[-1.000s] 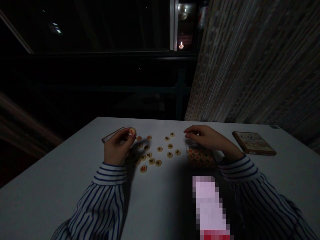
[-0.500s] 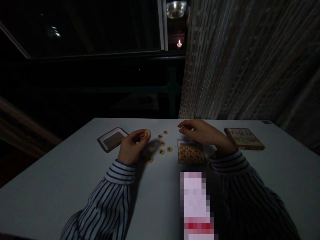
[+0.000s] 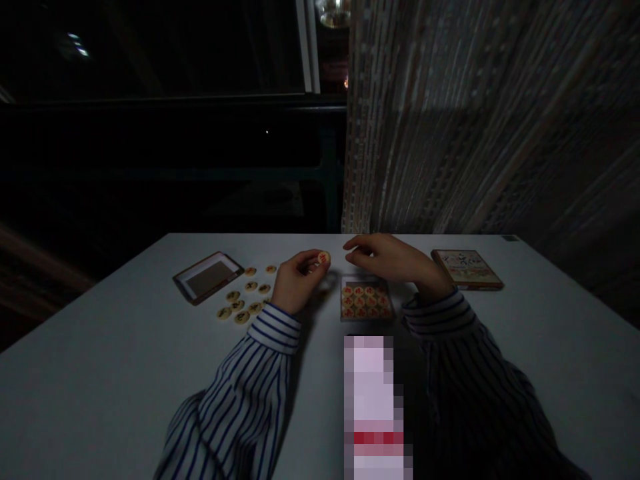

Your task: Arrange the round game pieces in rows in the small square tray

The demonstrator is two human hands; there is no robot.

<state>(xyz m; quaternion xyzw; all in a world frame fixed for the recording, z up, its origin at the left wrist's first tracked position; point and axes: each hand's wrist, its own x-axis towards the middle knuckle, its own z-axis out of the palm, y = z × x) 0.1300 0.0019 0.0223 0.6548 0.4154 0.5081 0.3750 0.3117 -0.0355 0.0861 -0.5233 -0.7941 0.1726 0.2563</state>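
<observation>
A round game piece [image 3: 324, 257] with a red mark sits pinched between the thumb and fingertips of the left hand [image 3: 299, 283]; that grip is closed on it, held just above the table [image 3: 100, 373]. A second ago this hand was left of the loose pieces [image 3: 245, 303]. It has since carried the piece right, past them, so it now hangs just beside the far-left corner of the clear case [image 3: 367, 300], which is packed with red-marked pieces. The right hand [image 3: 390, 260] has stayed at the case's far edge, fingers curled; whether its grip holds anything cannot be told. Further left lies an open shallow tray [image 3: 207, 277], and to the right a printed box [image 3: 466, 268].
</observation>
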